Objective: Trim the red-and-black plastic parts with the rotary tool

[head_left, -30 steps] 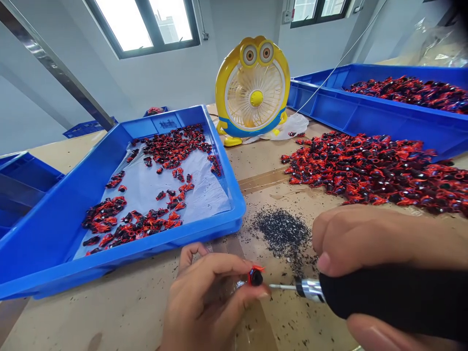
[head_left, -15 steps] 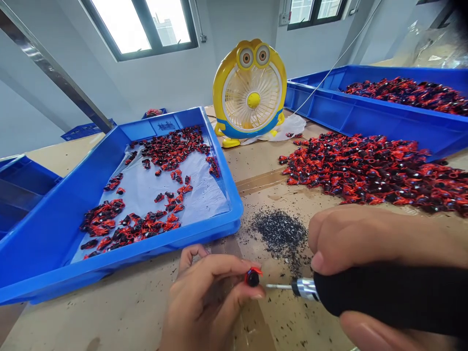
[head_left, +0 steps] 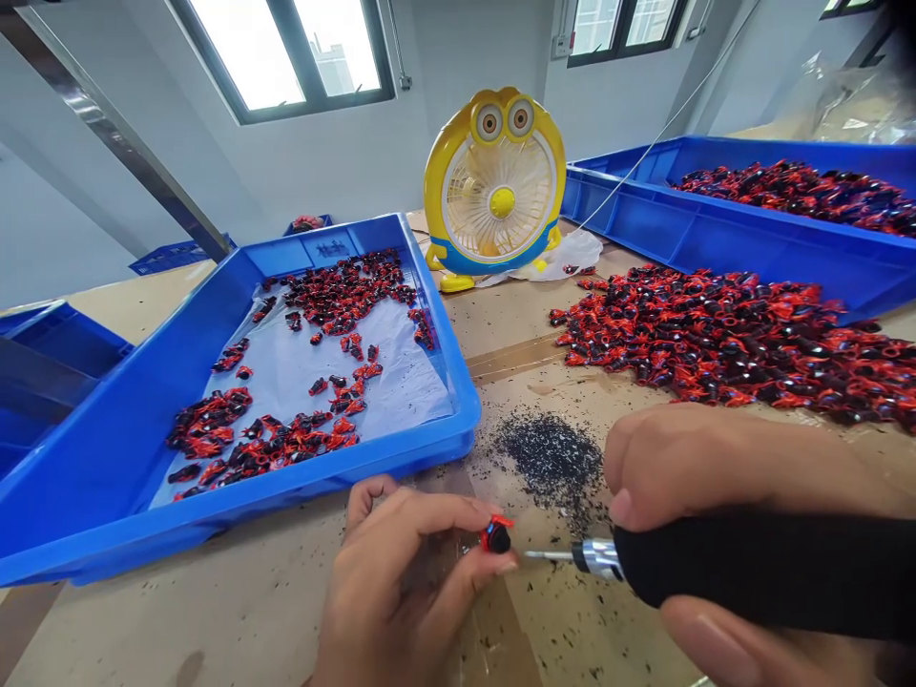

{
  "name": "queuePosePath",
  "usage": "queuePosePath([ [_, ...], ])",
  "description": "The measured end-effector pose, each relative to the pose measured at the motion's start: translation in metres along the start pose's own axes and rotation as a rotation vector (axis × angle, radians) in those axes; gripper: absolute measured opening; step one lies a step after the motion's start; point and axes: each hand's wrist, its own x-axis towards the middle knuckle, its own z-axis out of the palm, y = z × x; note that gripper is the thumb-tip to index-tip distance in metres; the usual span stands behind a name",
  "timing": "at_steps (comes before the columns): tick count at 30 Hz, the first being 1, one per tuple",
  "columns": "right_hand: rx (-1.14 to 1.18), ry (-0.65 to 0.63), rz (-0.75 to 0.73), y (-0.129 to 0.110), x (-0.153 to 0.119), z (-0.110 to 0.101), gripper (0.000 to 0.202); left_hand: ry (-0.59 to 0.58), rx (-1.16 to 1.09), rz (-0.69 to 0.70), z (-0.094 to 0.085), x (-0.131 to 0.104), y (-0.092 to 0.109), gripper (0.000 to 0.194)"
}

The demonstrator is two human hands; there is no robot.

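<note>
Between the thumb and forefinger of my left hand (head_left: 411, 572) is a small red-and-black plastic part (head_left: 496, 536), its round black end turned toward the right. My right hand (head_left: 687, 468) is wrapped round a black electric screwdriver (head_left: 751, 572) with a silver chuck. Its thin bit (head_left: 548, 555) points left at the part, a short gap away from it. Just beyond the bit, a heap of black shavings (head_left: 551, 453) lies on the brown tabletop (head_left: 243, 582).
A blue tray (head_left: 458, 401) lined with white sheet holds several similar parts at left. A big pile of them (head_left: 716, 334) lies at right, before another blue tray (head_left: 744, 229). A yellow fan (head_left: 501, 202) stands at the back; more blue crates (head_left: 78, 343) are far left.
The view has shifted slightly, so the surroundings sit a little lower and further right. The part in my left hand has turned slightly. Both hands keep their holds.
</note>
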Motion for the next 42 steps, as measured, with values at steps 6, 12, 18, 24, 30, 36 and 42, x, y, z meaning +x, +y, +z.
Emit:
queuePosePath([
  [6,0.048,0.003,-0.027,0.0,-0.002,0.0,0.033,-0.026,0.009,0.014,-0.002,0.001,0.001,0.013],
  [12,0.0,0.037,-0.004,0.0,-0.003,0.005,0.035,-0.021,-0.029,0.013,-0.003,0.0,0.0,0.011],
  [18,0.017,0.03,-0.005,-0.001,-0.003,0.003,0.037,-0.05,-0.024,0.015,-0.005,0.002,0.0,0.008],
  [24,0.083,-0.001,-0.122,0.006,0.007,0.005,0.034,-0.055,-0.023,0.041,-0.004,0.003,-0.001,0.011],
  [30,0.117,-0.036,-0.149,0.014,0.01,0.008,0.023,-0.082,-0.061,0.043,-0.003,0.003,-0.002,0.016],
  [36,0.094,-0.079,-0.138,0.016,0.008,0.011,0.018,-0.061,-0.093,0.075,-0.004,0.004,0.003,0.015],
  [42,0.116,-0.168,-0.17,0.016,0.01,0.012,0.012,-0.103,-0.091,0.077,-0.006,0.003,0.006,0.022],
])
